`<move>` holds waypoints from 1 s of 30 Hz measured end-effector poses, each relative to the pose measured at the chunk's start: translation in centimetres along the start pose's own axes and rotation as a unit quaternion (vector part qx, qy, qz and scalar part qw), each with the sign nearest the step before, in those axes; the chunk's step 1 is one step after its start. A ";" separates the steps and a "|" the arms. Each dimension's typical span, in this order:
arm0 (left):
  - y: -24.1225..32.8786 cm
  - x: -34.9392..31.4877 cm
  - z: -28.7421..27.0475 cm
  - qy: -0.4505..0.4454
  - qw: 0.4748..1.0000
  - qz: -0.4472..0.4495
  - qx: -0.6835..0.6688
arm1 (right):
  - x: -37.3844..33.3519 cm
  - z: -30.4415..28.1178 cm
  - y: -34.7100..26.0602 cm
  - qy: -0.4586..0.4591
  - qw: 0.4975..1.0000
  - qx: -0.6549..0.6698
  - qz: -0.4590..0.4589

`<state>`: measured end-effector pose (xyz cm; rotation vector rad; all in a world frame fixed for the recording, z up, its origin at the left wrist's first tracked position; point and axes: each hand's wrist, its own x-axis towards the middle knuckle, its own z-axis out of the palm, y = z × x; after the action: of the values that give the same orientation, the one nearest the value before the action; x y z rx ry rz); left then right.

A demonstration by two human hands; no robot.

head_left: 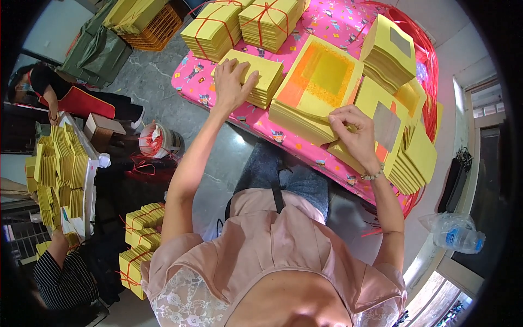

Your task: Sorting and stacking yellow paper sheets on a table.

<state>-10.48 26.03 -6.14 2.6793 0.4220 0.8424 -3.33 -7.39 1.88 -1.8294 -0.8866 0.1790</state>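
Note:
My left hand lies on a small stack of yellow paper, fingers spread over its top and left end. Right of it stands a larger stack of yellow sheets; its top sheet bears an orange and gold print. At that stack's near right corner, my right hand has thumb and fingers pinched at the edge of the paper. How many sheets it grips cannot be made out. A beaded bracelet circles my right wrist. Partly behind that hand are more yellow sheets with silver and orange patches.
Bundles tied with red string stand at the far left of the pink patterned table. More yellow stacks and red strands line its right side. Tied bundles lie by my left side. Two people work at a table further left.

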 end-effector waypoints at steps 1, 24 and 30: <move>0.2 0.2 -0.3 0.003 1.000 0.010 -0.009 | 0.0 0.0 0.1 0.003 1.000 0.005 0.004; 9.6 -0.4 -6.1 -0.168 0.932 0.106 -0.303 | 0.0 0.3 0.8 0.020 0.998 0.052 0.026; 9.1 -0.5 -5.4 -0.162 0.931 0.118 -0.305 | 0.0 0.2 0.7 0.017 0.998 0.055 0.021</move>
<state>-12.38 18.59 1.22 2.2306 -0.2184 0.4639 -3.05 -7.33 1.18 -1.7449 -0.7994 0.2173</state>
